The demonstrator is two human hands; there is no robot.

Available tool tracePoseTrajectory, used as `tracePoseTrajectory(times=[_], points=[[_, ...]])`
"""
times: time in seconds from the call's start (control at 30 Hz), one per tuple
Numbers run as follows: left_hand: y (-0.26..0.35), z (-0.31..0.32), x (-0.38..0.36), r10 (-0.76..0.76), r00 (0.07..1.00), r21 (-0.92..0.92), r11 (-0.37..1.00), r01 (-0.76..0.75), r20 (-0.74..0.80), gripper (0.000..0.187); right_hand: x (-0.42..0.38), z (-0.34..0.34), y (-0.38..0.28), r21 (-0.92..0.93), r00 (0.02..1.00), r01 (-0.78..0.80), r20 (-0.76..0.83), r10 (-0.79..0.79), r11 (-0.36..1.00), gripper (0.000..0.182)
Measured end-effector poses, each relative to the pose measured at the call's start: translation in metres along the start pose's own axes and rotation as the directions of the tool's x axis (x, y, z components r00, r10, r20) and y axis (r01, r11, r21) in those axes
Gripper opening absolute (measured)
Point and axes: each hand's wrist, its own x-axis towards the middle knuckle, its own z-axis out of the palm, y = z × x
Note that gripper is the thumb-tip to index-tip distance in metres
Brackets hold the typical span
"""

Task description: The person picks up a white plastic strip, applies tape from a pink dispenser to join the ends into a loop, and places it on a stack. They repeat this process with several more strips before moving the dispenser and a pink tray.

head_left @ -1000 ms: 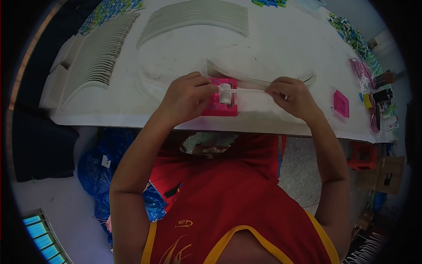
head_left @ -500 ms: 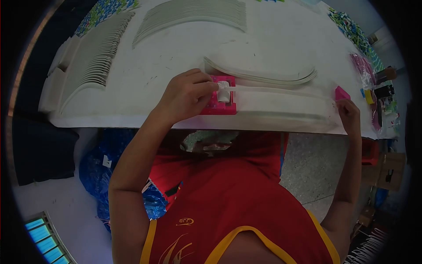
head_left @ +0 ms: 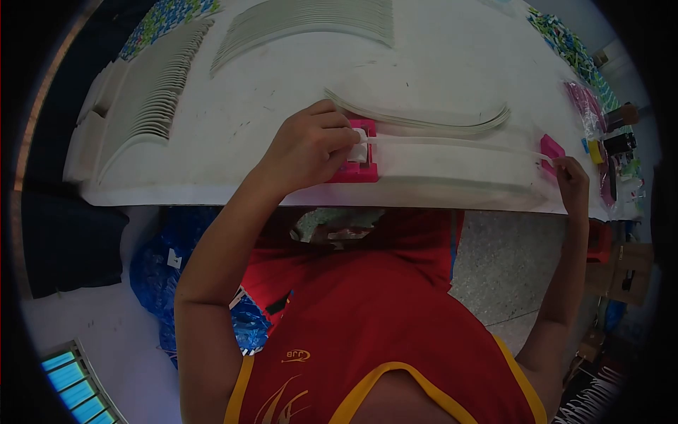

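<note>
A thin white strip [head_left: 452, 144] is stretched across the table between my two hands. My left hand [head_left: 311, 147] is closed in a pinch at the strip's left end, over a pink fixture [head_left: 364, 174]. A small white piece [head_left: 361, 150] sits in that fixture, partly covered by my fingers. At the far right, my right hand [head_left: 573, 182] pinches the other end of the strip, beside a second pink block [head_left: 552, 150]. Just behind the strip lies a small bundle of curved white strips [head_left: 438, 126].
Stacks of pale curved strips stand at the back [head_left: 304, 27] and at the left [head_left: 145, 109] of the white table [head_left: 233, 159]. A clear plastic bag [head_left: 585, 106] and a dark bottle [head_left: 620, 144] are by the right edge. Blue plastic bags [head_left: 159, 272] hang below on the left.
My right hand has moved right and slightly up, bringing the strip's end to the right-hand pink block. My left hand has shifted slightly right over its fixture.
</note>
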Motion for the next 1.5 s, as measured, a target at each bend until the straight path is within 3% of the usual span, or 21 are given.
tracePoseTrajectory(times=[0.23, 0.3, 0.33, 0.4, 0.43, 0.47, 0.5, 0.53, 0.57, 0.6, 0.63, 0.67, 0.73, 0.8, 0.87, 0.97, 1.03, 1.13, 1.27, 1.43, 1.5], points=[[0.014, 0.016, 0.029, 0.029, 1.0, -0.056, 0.998, -0.028, 0.011, 0.017, 0.002, -0.041, 0.036, -0.061, 0.998, -0.045, -0.055, 0.041, 0.997, 0.012], [0.023, 0.005, 0.037, -0.295, 0.937, -0.441, 0.828, 0.348, 0.186, 0.014, 0.002, -0.053, 0.042, -0.029, 0.995, -0.096, -0.001, 0.096, 0.995, 0.01], [0.02, 0.002, 0.038, -0.294, 0.939, -0.438, 0.831, 0.343, 0.177, 0.014, 0.004, -0.058, 0.042, 0.004, 0.987, -0.152, 0.056, 0.151, 0.988, 0.008], [0.006, -0.009, 0.039, -0.395, 0.838, -0.818, 0.282, 0.501, 0.377, 0.016, 0.006, -0.055, 0.044, 0.095, 0.981, -0.16, 0.123, 0.148, 0.983, 0.007], [-0.001, -0.013, 0.036, -0.402, 0.842, -0.817, 0.301, 0.493, 0.36, 0.016, 0.009, -0.051, 0.041, 0.181, 0.97, -0.182, 0.196, 0.146, 0.966, 0.007], [-0.011, -0.014, 0.03, -0.418, 0.83, -0.898, 0.068, 0.434, 0.37, 0.018, 0.011, -0.044, 0.036, 0.192, 0.976, -0.159, 0.181, 0.124, 0.968, 0.007], [-0.021, -0.018, 0.024, -0.427, 0.82, -0.924, -0.167, 0.343, 0.382, 0.02, 0.012, -0.034, 0.022, 0.403, 0.944, -0.291, 0.267, 0.192, 0.868, 0.01], [-0.027, -0.023, 0.018, -0.434, 0.824, -0.931, -0.144, 0.335, 0.364, 0.02, 0.013, -0.024, 0.008, 0.574, 0.9, -0.415, 0.37, 0.229, 0.706, 0.012], [-0.03, -0.029, 0.011, -0.445, 0.819, -0.931, -0.223, 0.289, 0.361, 0.02, 0.012, -0.007, 0.0, 0.585, 0.91, -0.394, 0.358, 0.21, 0.709, 0.012], [-0.033, -0.034, 0.003, -0.453, 0.816, -0.923, -0.302, 0.239, 0.36, 0.02, 0.01, 0.015, -0.005, 0.761, 0.908, -0.416, 0.381, 0.176, 0.498, 0.015], [-0.037, -0.037, -0.005, -0.455, 0.821, -0.93, -0.285, 0.234, 0.346, 0.02, 0.012, 0.034, -0.014, 0.873, 0.907, -0.421, 0.399, 0.134, 0.247, 0.018], [-0.041, -0.039, -0.012, -0.476, 0.808, -0.925, -0.314, 0.214, 0.348, 0.02, 0.02, 0.049, -0.036, 0.88, 0.914, -0.406, 0.387, 0.124, 0.248, 0.018], [-0.043, -0.04, -0.021, -0.485, 0.803, -0.923, -0.33, 0.196, 0.345, 0.019, 0.039, 0.081, -0.1, 0.874, 0.896, -0.444, 0.428, -0.118, -0.195, 0.021], [-0.041, -0.038, -0.026, -0.497, 0.791, -0.907, -0.386, 0.165, 0.356, 0.019, 0.06, 0.108, -0.157, 0.8, 0.866, -0.488, 0.392, -0.311, -0.35, 0.02], [-0.038, -0.034, -0.028, -0.487, 0.785, -0.909, -0.351, 0.225, 0.382, 0.019, 0.078, 0.128, -0.209, 0.708, 0.812, -0.576, 0.439, -0.386, -0.408, 0.019], [-0.019, -0.038, -0.019, -0.51, 0.749, -0.904, -0.3, 0.306, 0.423, 0.017, 0.101, 0.143, -0.264, 0.643, 0.736, -0.664, 0.476, -0.481, -0.382, 0.02], [-0.018, -0.043, -0.02, -0.538, 0.724, -0.902, -0.281, 0.328, 0.431, 0.015, 0.111, 0.147, -0.286, 0.589, 0.634, -0.755, 0.543, -0.551, -0.288, 0.021], [-0.026, -0.045, -0.027, -0.49, 0.735, -0.882, -0.303, 0.361, 0.469, 0.018, 0.118, 0.142, -0.305, 0.574, 0.584, -0.793, 0.616, -0.529, -0.205, 0.022], [-0.03, -0.047, -0.029, -0.499, 0.739, -0.89, -0.293, 0.349, 0.453, 0.018, 0.122, 0.143, -0.305, 0.563, 0.568, -0.804, 0.635, -0.523, -0.19, 0.023], [-0.043, -0.057, -0.045, -0.518, 0.768, -0.922, -0.292, 0.255, 0.377, 0.015, 0.128, 0.135, -0.281, 0.557, 0.651, -0.759, 0.637, -0.413, -0.337, 0.02], [-0.056, -0.064, -0.063, -0.693, 0.644, -0.938, -0.325, 0.122, 0.324, 0.016, 0.132, 0.138, -0.266, 0.554, 0.674, -0.737, 0.642, -0.364, -0.387, 0.021]])
